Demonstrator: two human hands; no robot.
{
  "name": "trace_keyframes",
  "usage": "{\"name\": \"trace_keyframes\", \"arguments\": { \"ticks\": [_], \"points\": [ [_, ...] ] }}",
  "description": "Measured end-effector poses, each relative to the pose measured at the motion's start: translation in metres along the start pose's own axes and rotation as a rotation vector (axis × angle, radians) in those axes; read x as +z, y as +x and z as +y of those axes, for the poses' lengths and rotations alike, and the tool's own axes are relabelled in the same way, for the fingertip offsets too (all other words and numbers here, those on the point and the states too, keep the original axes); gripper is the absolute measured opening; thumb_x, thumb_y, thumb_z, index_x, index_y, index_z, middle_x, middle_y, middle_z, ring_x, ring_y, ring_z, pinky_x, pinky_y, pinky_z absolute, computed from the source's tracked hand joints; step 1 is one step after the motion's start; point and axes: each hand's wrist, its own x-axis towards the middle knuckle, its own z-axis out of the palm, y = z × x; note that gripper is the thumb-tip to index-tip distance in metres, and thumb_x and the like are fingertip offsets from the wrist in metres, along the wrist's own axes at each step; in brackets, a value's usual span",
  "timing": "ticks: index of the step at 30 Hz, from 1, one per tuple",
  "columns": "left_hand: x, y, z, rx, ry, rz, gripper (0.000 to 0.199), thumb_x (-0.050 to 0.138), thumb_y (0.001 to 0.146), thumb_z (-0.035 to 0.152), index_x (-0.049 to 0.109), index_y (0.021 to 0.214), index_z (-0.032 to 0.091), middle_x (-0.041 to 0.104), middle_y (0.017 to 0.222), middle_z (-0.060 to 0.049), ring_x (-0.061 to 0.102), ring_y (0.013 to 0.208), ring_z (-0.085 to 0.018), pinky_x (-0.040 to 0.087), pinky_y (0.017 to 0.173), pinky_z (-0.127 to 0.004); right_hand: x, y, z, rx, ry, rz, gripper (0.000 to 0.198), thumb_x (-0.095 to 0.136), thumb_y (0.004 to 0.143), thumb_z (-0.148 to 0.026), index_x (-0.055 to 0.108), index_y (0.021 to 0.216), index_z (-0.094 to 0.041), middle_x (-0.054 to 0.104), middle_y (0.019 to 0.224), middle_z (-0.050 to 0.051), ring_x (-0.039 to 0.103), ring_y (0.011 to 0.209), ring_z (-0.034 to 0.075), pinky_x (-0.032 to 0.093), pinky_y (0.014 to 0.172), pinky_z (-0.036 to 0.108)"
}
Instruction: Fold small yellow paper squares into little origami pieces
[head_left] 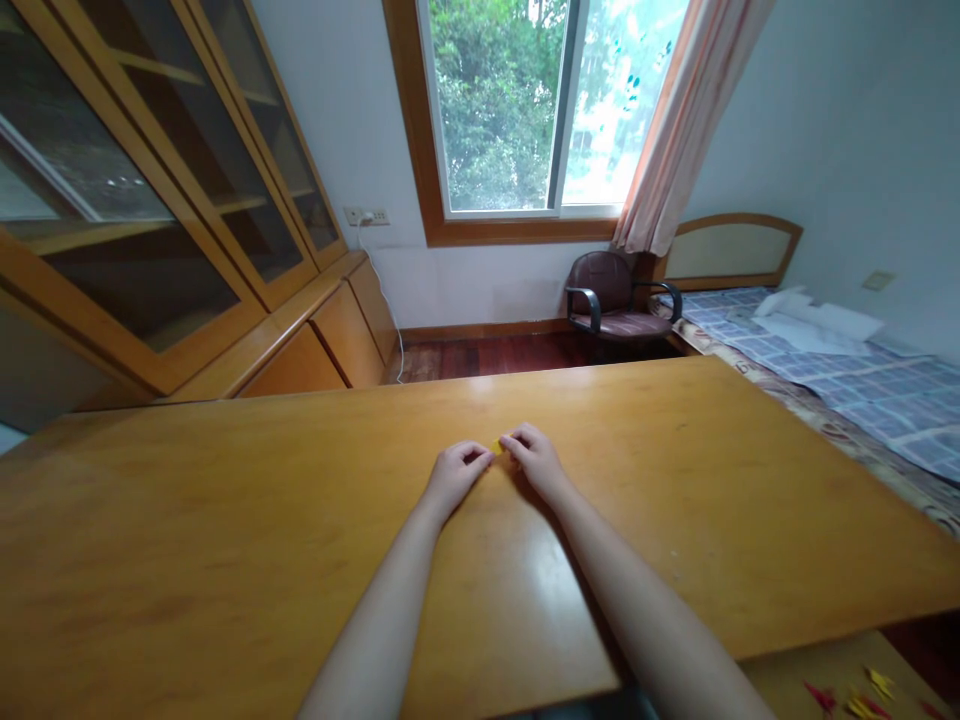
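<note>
A small yellow piece (496, 447), perhaps folded paper, is between my two hands over the wooden table (300, 520). Its exact shape is too small to make out. My left hand (456, 475) pinches it from the left with thumb and forefinger. From the right, my right hand (532, 456) grips it the same way, fingers curled. The fingertips hide part of the piece. Both forearms reach forward across the tabletop.
Several small red and yellow pointed pieces (862, 697) lie on a lower surface at bottom right. A glass-fronted cabinet (247, 205) stands left. Beyond the table's far edge are a maroon armchair (607, 290) and a window (495, 110). A bed (862, 390) stands right.
</note>
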Motion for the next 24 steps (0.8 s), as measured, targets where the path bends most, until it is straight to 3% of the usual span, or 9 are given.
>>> {"name": "trace_keyframes", "arguments": {
  "ticks": [12,24],
  "points": [
    [0.0,0.004,0.0,-0.008,-0.021,-0.092,0.03,0.063,0.081,0.044,0.07,0.07,0.017,0.07,0.071,-0.003,0.062,0.071,-0.019,0.045,0.071,-0.028,0.002,0.005,0.005,0.083,0.072,-0.063,0.031,0.07,0.076,-0.046,0.064,0.064,-0.018,0.056,0.063,-0.002,0.051,0.065,0.014,0.041,0.064,0.027],
    [0.0,-0.048,0.008,-0.162,-0.123,-0.22,0.032,0.062,0.083,0.043,0.068,0.07,0.015,0.069,0.069,-0.003,0.059,0.064,-0.015,0.044,0.063,-0.025,-0.003,-0.027,-0.009,0.079,0.099,-0.189,0.026,0.07,0.077,-0.04,0.066,0.066,-0.017,0.06,0.07,0.0,0.056,0.071,0.015,0.042,0.07,0.028]
  ]
}}
